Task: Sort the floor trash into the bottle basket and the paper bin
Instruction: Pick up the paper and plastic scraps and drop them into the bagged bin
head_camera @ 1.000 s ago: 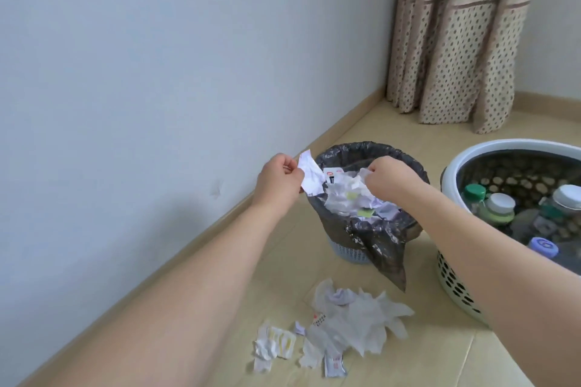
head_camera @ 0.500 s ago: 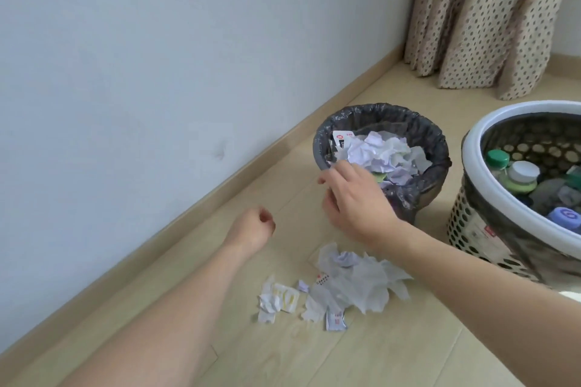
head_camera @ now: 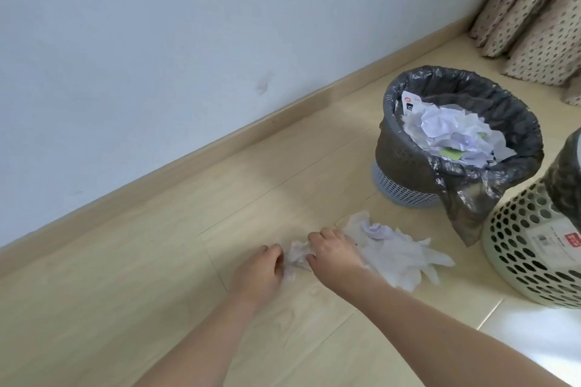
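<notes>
Down low, crumpled paper (head_camera: 297,256) lies between left hand (head_camera: 261,273) and right hand (head_camera: 334,256).

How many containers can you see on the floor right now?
2. The paper bin, lined with a dark bag, stands near the wall. The bottle basket stands to its right, cut off by the frame edge, so its contents are hidden.

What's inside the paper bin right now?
The paper bin holds crumpled white paper heaped near its rim, plus a green scrap. Anything beneath the heap is covered.
</notes>
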Motion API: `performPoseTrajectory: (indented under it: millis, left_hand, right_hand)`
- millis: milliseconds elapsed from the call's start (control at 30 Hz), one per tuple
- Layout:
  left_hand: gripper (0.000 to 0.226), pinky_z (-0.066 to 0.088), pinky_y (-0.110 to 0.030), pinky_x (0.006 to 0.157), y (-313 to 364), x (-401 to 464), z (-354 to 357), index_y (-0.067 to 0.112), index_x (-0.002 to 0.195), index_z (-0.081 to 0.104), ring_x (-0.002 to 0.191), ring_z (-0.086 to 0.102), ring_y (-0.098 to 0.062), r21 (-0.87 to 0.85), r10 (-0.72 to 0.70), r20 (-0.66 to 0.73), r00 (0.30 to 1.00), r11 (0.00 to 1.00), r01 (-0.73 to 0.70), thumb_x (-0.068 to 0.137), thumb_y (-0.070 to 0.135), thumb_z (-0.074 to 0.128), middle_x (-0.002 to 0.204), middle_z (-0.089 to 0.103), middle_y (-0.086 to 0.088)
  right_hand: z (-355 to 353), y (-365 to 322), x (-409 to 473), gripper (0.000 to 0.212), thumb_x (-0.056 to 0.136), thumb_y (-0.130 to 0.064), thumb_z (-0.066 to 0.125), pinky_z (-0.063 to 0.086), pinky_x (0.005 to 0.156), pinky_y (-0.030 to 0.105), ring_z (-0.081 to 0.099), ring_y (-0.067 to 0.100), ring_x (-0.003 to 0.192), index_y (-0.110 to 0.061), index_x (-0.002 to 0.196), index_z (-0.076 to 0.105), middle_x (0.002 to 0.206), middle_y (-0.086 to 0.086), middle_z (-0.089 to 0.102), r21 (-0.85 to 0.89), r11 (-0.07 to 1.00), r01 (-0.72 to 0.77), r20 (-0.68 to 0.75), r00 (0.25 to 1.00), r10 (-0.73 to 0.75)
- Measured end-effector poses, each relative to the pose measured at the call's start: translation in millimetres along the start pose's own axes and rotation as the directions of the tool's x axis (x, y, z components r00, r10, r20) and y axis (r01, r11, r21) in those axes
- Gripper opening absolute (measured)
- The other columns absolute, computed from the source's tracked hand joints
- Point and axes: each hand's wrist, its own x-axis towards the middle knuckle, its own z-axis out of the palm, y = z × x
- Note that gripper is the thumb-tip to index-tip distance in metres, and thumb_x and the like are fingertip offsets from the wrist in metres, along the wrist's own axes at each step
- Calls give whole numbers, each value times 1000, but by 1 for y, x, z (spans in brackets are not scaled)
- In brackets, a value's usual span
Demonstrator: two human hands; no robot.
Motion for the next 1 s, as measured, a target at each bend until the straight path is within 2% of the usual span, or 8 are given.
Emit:
performPoseTrajectory:
  millis: [167, 333, 533, 633, 800, 900, 933, 1000]
  left_hand:
    - [3, 49, -37, 68, -15, 1, -8, 21, 85, 51, 77, 56, -23, -95, 4, 5, 1000, 995, -4, 87, 23, 50, 82, 57, 3]
    - [26, 48, -33, 72, -10, 0, -6, 25, 112, 50, 90, 59, -20, -14, 7, 4, 1000, 1000, -6, 87, 31, 55, 105, 53, 6]
    - [9, 47, -35, 70, -6, 2, -3, 19, 94, 54, 84, 57, -24, 40, -8, -26, 1000, 999, 9, 93, 27, 48, 100, 49, 2]
    - [8, 44, -32, 67, -7, 6, -11, 19, 81, 53, 76, 55, -21, -118, -52, -22, 998, 992, 49, 88, 22, 54, 85, 52, 4]
    - [13, 44, -31, 58, 25, 22, -56, 19, 74, 55, 64, 60, -22, -421, -130, -113, 985, 904, 71, 84, 13, 60, 64, 59, 3]
    - [12, 52, -37, 61, 75, 42, -97, 20, 76, 56, 61, 63, -19, -509, -73, -196, 978, 860, -38, 85, 14, 60, 66, 61, 1]
    - [12, 54, -40, 64, 98, 49, -110, 21, 76, 56, 60, 63, -18, -524, -34, -226, 974, 847, -92, 86, 15, 60, 67, 62, 0]
    - [14, 55, -47, 68, 144, 62, -134, 24, 75, 55, 60, 64, -18, -543, 50, -285, 957, 814, -204, 86, 18, 61, 66, 62, 2]
  right_hand:
    - [7, -16, 15, 35, 95, -38, 51, 33, 99, 37, 43, 27, 117, -16, 123, 50, 123, 4, 49, -51, 999, 10, 39, 999, -8]
    - [8, -15, 12, 36, 96, -43, 47, 34, 95, 37, 44, 27, 115, -17, 119, 55, 118, 5, 50, -37, 999, -21, 64, 998, 23]
    - [-1, -8, 3, 26, 97, -30, 43, 34, 89, 35, 49, 27, 109, -14, 109, 60, 111, 6, 55, 24, 999, -28, 28, 999, 27]
    - [-18, -3, 4, 23, 99, -27, 42, 32, 73, 31, 56, 27, 95, -13, 90, 57, 89, 4, 52, 75, 996, -42, -7, 999, 43]
    - [-87, 16, 7, 34, 95, -20, 44, 36, 57, 30, 52, 28, 68, -18, 63, 34, 62, 1, 45, 281, 954, -109, -71, 988, 134]
    - [-148, 33, 0, 20, 94, -18, 45, 41, 62, 36, 55, 33, 77, -15, 74, 50, 72, 5, 56, 333, 941, -58, -252, 956, 148]
    - [-168, 43, -4, 14, 94, -18, 44, 44, 67, 37, 57, 34, 84, -12, 91, 57, 84, 8, 62, 356, 933, -45, -305, 938, 162]
    - [-203, 68, -12, 27, 96, -17, 42, 45, 70, 36, 58, 31, 92, -12, 120, 52, 102, 10, 63, 365, 928, -75, -353, 911, 213]
